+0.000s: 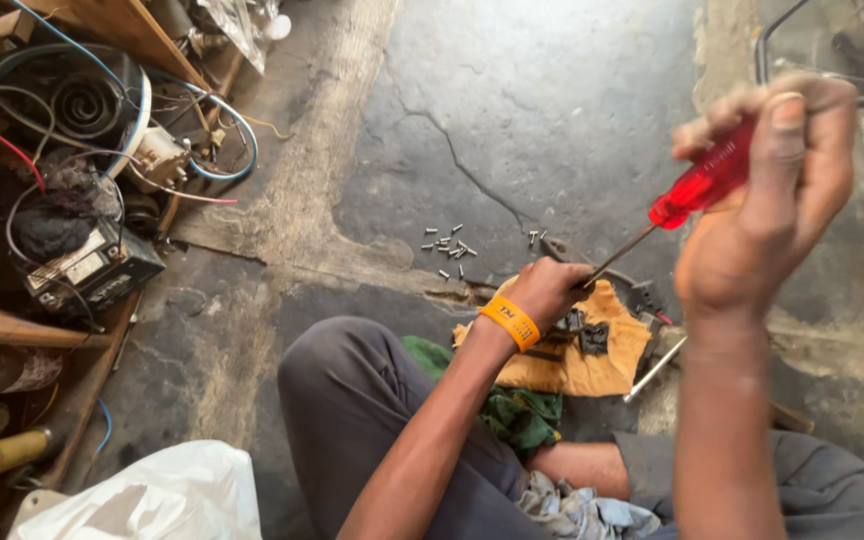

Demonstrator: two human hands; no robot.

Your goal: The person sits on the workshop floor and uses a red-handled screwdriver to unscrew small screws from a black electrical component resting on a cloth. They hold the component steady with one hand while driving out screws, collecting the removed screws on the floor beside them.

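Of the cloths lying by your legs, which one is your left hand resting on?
The left hand rests on the mustard-yellow cloth, which carries dark metal parts; the green cloth and grey cloth lie nearer, untouched.

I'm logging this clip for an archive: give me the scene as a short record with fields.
Setting: cracked concrete floor, person seated
Right hand: grips red-handled screwdriver
Left hand: steadies the screwdriver's shaft over a dark part on a yellow cloth
Wrist: orange wristband
Nearby: loose screws, green cloth
Left edge: tangled wires, white bag
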